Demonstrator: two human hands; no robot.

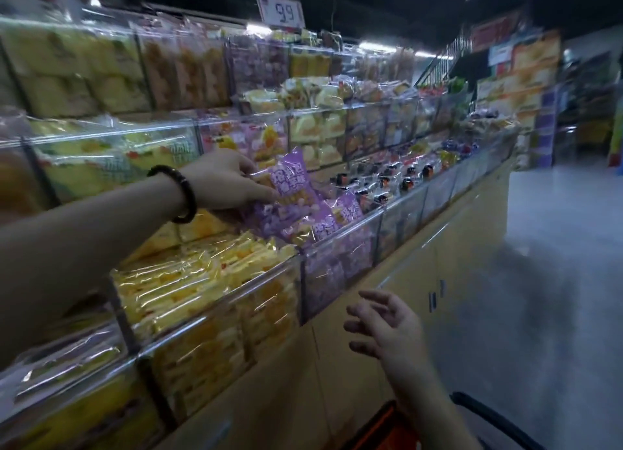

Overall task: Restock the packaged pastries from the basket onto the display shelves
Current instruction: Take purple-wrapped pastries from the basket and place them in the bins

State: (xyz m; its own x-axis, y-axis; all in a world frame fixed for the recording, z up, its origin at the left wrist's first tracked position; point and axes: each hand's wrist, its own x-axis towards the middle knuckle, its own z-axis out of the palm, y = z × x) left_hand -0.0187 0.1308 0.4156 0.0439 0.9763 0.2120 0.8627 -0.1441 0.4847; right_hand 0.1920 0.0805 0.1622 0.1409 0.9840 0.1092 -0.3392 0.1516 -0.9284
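My left hand (226,180), with a dark bead bracelet at the wrist, reaches across the display shelves and pinches a purple pastry packet (289,184) above the bin of purple packets (340,257). More purple packets (347,210) lie in that bin. My right hand (381,325) hangs lower, in front of the cabinet, with its fingers spread and holding nothing. An orange basket (387,426) with a black handle (488,416) shows at the bottom edge, partly hidden by my right forearm; its contents are out of sight.
Clear acrylic bins in three tiers hold yellow cake packets (188,281), dark-wrapped snacks (397,180) and other pastries. A price sign reading 9.9 (280,11) hangs above. Beige cabinet doors (421,274) run below the bins. The grey aisle floor (556,264) stretches to the right.
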